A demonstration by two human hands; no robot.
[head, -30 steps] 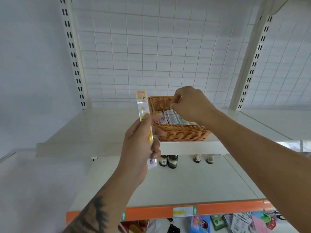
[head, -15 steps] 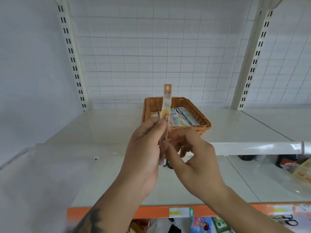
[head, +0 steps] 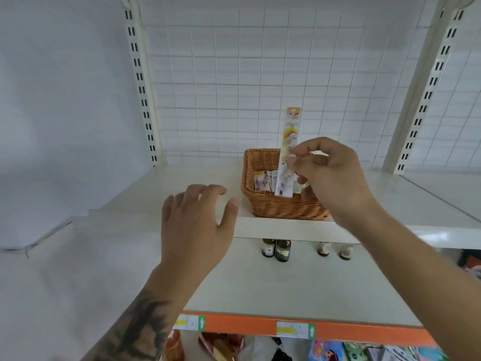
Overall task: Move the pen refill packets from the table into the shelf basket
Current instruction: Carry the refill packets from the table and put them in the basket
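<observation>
Packet of pen refills, long, narrow and printed in yellow and orange, stands upright in the pinch of the right hand, its lower end already inside the brown woven wicker basket on the white upper shelf. Other flat packets lie in the basket's left part. The left hand hovers near the shelf's edge, fingers spread and holding nothing. To do this well, I'd tip the packet flat alongside the others before letting go, so it doesn't lean out over the rim; the free hand could steady the basket.
</observation>
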